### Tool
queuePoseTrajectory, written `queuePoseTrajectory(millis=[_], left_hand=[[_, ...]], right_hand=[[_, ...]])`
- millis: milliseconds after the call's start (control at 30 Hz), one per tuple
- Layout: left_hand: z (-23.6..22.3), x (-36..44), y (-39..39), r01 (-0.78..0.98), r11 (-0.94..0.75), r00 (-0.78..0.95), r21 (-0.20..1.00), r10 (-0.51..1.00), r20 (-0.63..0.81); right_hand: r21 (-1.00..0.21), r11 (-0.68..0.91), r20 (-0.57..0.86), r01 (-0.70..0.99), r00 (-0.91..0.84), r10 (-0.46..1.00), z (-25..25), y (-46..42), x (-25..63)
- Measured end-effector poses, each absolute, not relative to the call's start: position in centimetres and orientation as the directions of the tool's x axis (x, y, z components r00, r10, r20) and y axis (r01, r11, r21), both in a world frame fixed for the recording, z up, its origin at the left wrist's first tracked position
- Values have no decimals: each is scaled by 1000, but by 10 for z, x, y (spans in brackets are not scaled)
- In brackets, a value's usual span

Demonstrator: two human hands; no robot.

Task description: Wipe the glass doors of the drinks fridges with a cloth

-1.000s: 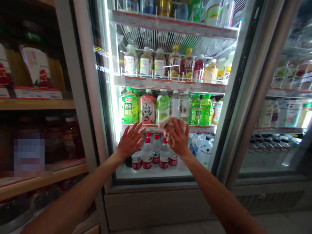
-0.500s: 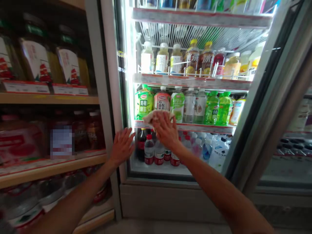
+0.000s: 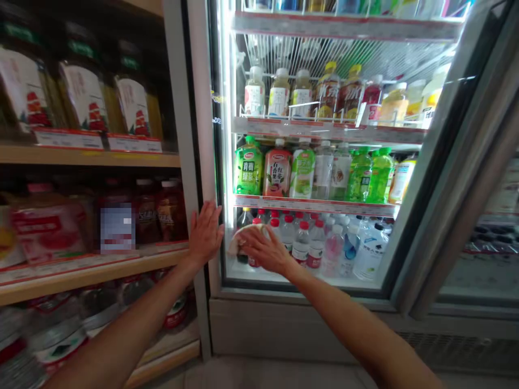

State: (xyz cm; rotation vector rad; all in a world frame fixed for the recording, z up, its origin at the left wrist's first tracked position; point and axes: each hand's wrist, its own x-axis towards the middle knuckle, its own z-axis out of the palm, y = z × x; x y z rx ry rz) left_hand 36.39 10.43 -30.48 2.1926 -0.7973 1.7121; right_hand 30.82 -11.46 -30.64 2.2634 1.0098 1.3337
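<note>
My right hand presses a pale cloth against the glass door of a lit drinks fridge, low on its left side. Part of the cloth is covered by the fingers. Flat against the fridge's left frame rests my left hand, its fingers stretched upward and nothing in it. Behind the glass, red-capped bottles stand on the bottom level, some hidden by my right hand. One level up is a green tea bottle beside a red one.
At the left, wooden shelves hold large juice bottles and pink packs. Large clear bottles fill the level below. A thick metal door edge slants along the right, with another fridge section beyond. Tiled floor shows at the bottom.
My right hand has moved the cloth down and slightly left on the glass, from the middle shelf edge to the bottom bottles. My left hand stays at the frame. The view has shifted slightly.
</note>
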Motion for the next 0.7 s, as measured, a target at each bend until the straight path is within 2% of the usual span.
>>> queuePoseTrajectory(millis=[100, 133, 167, 267, 300, 333, 433, 467, 500, 600, 633, 667, 700], left_hand=[[-303, 362, 97, -559, -808, 141, -188, -316, 938], [-302, 360, 92, -566, -797, 132, -210, -339, 931], [-300, 359, 85, -576, -784, 124, -231, -363, 924], [-292, 353, 62, -601, -745, 93, -289, -424, 901], [-290, 352, 54, -605, -737, 81, -302, -434, 897], [-288, 350, 47, -608, -730, 65, -312, -437, 897], [-282, 350, 28, -616, -716, 22, -328, -432, 902], [-280, 351, 23, -621, -711, 11, -330, -429, 903], [-279, 352, 18, -625, -708, 3, -329, -423, 906], [-276, 355, 6, -639, -698, -23, -324, -404, 914], [-274, 356, 3, -644, -690, -38, -332, -405, 914], [-272, 356, -1, -648, -678, -56, -346, -411, 910], [-270, 355, -5, -651, -668, -73, -361, -419, 905]], right_hand=[[354, -907, 846, 228, 335, 415, -298, -137, 300], [296, -937, 880, 184, 328, 343, -295, -144, 297], [293, -941, 885, 169, 325, 334, -295, -151, 293], [484, -844, 770, 230, 346, 536, -296, -175, 282], [512, -829, 753, 225, 346, 559, -295, -184, 279], [490, -852, 783, 186, 336, 524, -293, -193, 277], [211, -977, 957, -14, 204, 204, -284, -216, 271], [167, -985, 971, -36, 181, 158, -284, -222, 268], [199, -980, 962, -22, 197, 191, -287, -227, 266], [510, -847, 778, 150, 338, 529, -297, -243, 258], [555, -813, 736, 175, 352, 579, -298, -250, 256], [544, -825, 755, 153, 340, 561, -296, -257, 256], [476, -875, 824, 92, 301, 480, -293, -264, 256]])
